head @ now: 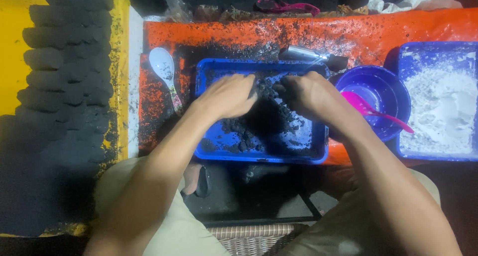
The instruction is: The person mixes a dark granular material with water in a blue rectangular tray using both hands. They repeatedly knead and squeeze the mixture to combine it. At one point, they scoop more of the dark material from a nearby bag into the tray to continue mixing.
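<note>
**Dark mix being worked by hand, many lumps already laid out**

Both hands are down in the blue tray (pixel 214 149) at centre. The left hand (pixel 228 95) lies palm-down on the black crumbly mix (pixel 269 119), fingers together and curled into it. The right hand (pixel 304 94) meets it from 3 o'clock, fingers bent and pinching at the same heap; whether they close fully on a lump, I cannot tell.

Progress, as I judge it: well along. At 9 o'clock, rows of finished dark lumps (pixel 62 62) cover most of the yellow sheet (pixel 11 62), stacked from 11 o'clock down to 8 o'clock. A fair heap of mix remains in the tray, with loose clods toward 6 o'clock, so more shaping is left.

Other things:
- a white spoon (pixel 163 66) at 10 o'clock of the tray, on the orange sheet (pixel 378 29), which is heavily dusted black
- a metal tube (pixel 306 53) at 1 o'clock, just beyond the tray rim
- a purple bowl (pixel 393 94) at 3 o'clock, with a pink spoon (pixel 371 109) lying in it
- a second blue tray (pixel 438 49) far at 3 o'clock, holding white powder (pixel 440 111)

No labels or signs are readable. Crumpled clear wrapping sits at 12 o'clock, beyond the orange sheet.
</note>
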